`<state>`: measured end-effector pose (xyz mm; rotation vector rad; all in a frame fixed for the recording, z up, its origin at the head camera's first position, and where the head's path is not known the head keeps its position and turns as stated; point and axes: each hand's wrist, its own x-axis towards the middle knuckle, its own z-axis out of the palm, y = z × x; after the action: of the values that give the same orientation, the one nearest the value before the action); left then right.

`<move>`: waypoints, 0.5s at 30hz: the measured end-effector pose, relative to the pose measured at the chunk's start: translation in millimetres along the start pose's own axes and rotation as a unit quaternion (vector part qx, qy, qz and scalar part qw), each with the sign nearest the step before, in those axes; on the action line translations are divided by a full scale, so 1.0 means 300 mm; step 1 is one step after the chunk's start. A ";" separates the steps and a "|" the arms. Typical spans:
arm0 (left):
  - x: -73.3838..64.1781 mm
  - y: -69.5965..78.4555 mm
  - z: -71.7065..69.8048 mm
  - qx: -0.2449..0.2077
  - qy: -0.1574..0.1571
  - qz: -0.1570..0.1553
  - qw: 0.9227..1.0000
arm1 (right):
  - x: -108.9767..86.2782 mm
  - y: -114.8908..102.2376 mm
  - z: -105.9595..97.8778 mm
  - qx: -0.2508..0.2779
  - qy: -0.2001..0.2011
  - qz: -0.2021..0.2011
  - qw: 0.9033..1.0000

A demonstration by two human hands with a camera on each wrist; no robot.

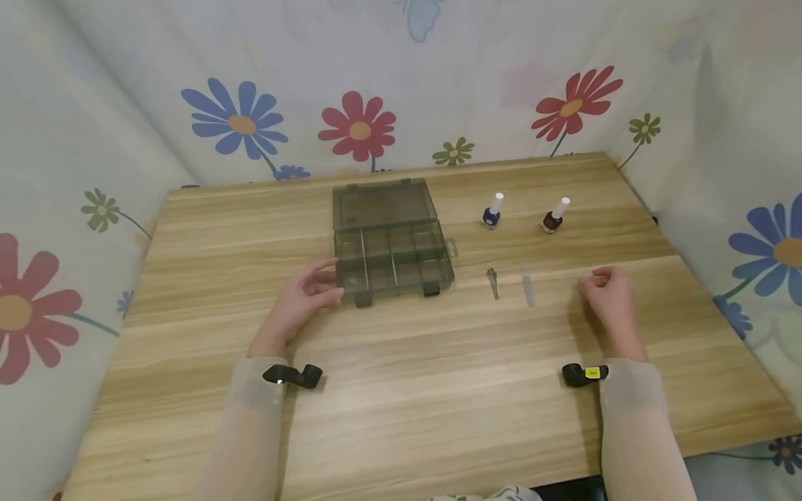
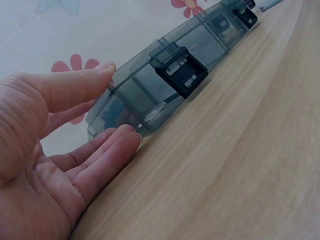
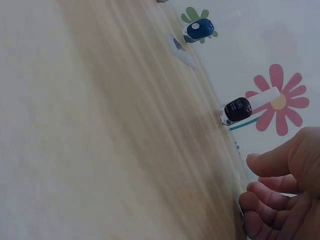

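A translucent dark-grey compartment box (image 1: 410,243) lies on the table with its lid raised toward the back. My left hand (image 1: 302,300) is at its left end; in the left wrist view the thumb reaches toward the upper rim and the fairly straight fingers (image 2: 107,162) lie by the lower side. Black latches (image 2: 181,70) line the box's front. My right hand (image 1: 610,299) rests near the table's right side, fingers loosely curled and holding nothing. Nearest to it is a clear narrow strip (image 1: 528,287), with nail clippers (image 1: 493,284) farther left.
Two nail polish bottles with white caps, one blue (image 1: 491,214) and one dark (image 1: 553,218), stand upright behind the clippers and strip. A flower-printed curtain (image 1: 476,83) hangs beyond the wooden table (image 1: 438,396). Something black (image 1: 573,489) shows at the near edge.
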<state>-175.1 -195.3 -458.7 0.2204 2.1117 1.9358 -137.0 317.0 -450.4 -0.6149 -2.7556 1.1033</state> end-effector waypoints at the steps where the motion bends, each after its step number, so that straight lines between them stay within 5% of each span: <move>1: -0.001 0.003 0.001 0.000 0.001 0.001 1.000 | 0.006 0.001 0.000 -0.001 0.001 0.005 1.000; 10: -0.003 0.006 -0.002 -0.004 0.001 0.003 1.000 | 0.035 -0.013 0.003 -0.023 -0.014 0.032 0.999; 15: 0.024 -0.056 -0.016 -0.005 0.000 0.011 1.000 | 0.044 -0.009 0.005 -0.024 -0.020 0.045 0.999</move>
<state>-182.3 -199.4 -475.7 0.2423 2.1083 1.9589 -150.3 319.5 -450.3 -0.7373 -2.8206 1.0814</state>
